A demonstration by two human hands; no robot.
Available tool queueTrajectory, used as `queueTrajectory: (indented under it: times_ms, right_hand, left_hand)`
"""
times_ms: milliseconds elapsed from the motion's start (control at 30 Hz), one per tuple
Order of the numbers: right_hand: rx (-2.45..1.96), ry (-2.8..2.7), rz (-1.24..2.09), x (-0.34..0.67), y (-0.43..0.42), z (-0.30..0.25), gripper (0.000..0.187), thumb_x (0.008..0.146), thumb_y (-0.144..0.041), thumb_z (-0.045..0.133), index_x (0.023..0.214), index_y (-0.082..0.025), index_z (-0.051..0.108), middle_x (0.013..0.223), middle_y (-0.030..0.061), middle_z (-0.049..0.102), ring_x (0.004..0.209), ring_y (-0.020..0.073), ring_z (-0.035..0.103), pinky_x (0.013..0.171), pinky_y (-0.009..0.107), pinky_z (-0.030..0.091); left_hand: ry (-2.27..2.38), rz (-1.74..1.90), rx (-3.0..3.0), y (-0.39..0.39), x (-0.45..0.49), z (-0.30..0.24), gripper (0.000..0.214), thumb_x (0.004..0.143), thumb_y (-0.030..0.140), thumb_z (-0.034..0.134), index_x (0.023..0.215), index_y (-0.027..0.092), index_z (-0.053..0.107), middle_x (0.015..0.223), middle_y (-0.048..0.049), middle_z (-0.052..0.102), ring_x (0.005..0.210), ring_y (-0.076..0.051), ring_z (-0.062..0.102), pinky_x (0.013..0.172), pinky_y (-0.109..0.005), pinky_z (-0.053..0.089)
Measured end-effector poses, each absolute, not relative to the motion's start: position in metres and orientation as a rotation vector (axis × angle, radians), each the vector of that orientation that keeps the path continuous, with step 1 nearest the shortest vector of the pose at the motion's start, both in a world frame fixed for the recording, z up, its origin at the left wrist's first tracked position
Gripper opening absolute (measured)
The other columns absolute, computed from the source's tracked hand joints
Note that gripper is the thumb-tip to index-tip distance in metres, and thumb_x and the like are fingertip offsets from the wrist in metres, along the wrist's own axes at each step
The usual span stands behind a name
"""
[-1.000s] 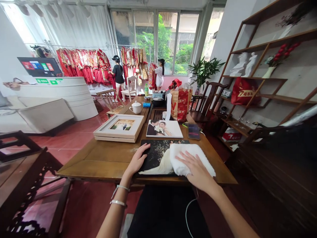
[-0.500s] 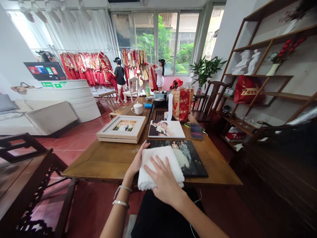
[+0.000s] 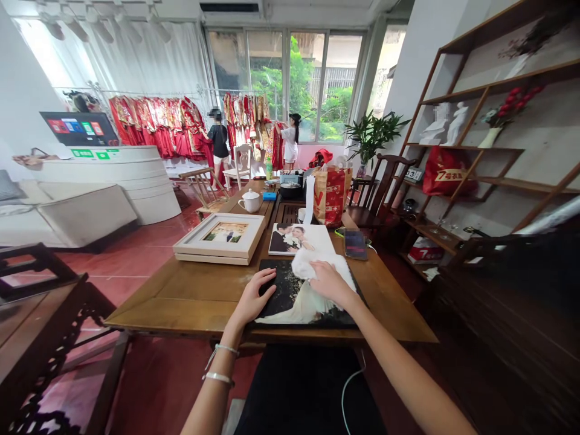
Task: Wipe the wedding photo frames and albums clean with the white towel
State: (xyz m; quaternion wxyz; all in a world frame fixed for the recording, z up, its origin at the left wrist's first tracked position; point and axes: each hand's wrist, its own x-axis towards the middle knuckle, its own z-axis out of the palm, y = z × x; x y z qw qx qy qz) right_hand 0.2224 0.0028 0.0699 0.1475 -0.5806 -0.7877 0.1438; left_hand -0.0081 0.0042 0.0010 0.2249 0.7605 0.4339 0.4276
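Observation:
A dark wedding photo panel [image 3: 294,305] lies flat at the near side of the wooden table. My left hand [image 3: 256,294] rests on its left edge, fingers stretched out and thumb apart, holding nothing. On the panel's upper right, my right hand [image 3: 331,283] presses and grips a white towel [image 3: 338,263], which hides part of the picture. Just beyond the panel is a lighter wedding photo panel [image 3: 285,238]. Stacked white picture frames [image 3: 222,238] lie to the left of it.
A phone [image 3: 356,244] lies at the right, in front of a red paper bag [image 3: 333,196]. A white lidded cup [image 3: 249,200] stands behind the frames. The wooden table [image 3: 158,302] has chairs around it. Two people [image 3: 219,142] stand by the clothes racks.
My right hand has carried the towel up and to the right across the dark panel, uncovering the panel's lower left. My left hand has moved slightly and lies on the panel's left edge.

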Motion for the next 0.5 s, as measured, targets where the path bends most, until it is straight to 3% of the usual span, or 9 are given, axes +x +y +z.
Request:
queueTrajectory:
  times_ms: [100, 267, 367, 500]
  right_hand:
    - [-1.549, -2.345, 0.41, 0.183, 0.026, 0.076, 0.031, 0.089, -0.025, 0.056, 0.118, -0.016, 0.059, 0.127, 0.0117, 0.056, 0.119, 0.0284, 0.049, 0.101, 0.052, 0.035]
    - [-1.384, -2.413, 0.384, 0.129, 0.037, 0.074, 0.034, 0.091, -0.034, 0.057, 0.12, -0.018, 0.054, 0.125, 0.0088, 0.054, 0.106, 0.0242, 0.057, 0.088, 0.047, 0.048]
    - [-1.4, -2.38, 0.371, 0.134, 0.036, 0.068, 0.034, 0.091, -0.034, 0.057, 0.121, -0.018, 0.054, 0.127, 0.0091, 0.054, 0.112, 0.0257, 0.054, 0.094, 0.05, 0.044]
    - [-1.556, -2.292, 0.341, 0.182, 0.034, 0.058, 0.041, 0.088, -0.019, 0.051, 0.129, -0.017, 0.051, 0.135, 0.0108, 0.052, 0.128, 0.0253, 0.042, 0.11, 0.051, 0.023]
  left_hand:
    - [1.223, 1.172, 2.093, 0.004, -0.008, 0.002, 0.031, 0.085, 0.027, 0.055, 0.114, 0.019, 0.064, 0.128, -0.0099, 0.058, 0.123, -0.024, 0.05, 0.108, -0.044, 0.036]
    - [1.248, 1.146, 2.095, 0.004, -0.008, 0.001, 0.024, 0.085, 0.028, 0.055, 0.102, 0.017, 0.067, 0.107, -0.0102, 0.066, 0.105, -0.025, 0.06, 0.098, -0.044, 0.045]
    - [1.24, 1.147, 2.096, 0.004, -0.009, -0.001, 0.026, 0.085, 0.028, 0.055, 0.107, 0.017, 0.065, 0.114, -0.011, 0.064, 0.11, -0.025, 0.058, 0.1, -0.044, 0.043]
    - [1.217, 1.166, 2.085, 0.004, -0.01, -0.002, 0.032, 0.086, 0.026, 0.054, 0.116, 0.02, 0.061, 0.131, -0.01, 0.056, 0.125, -0.023, 0.049, 0.109, -0.045, 0.034]
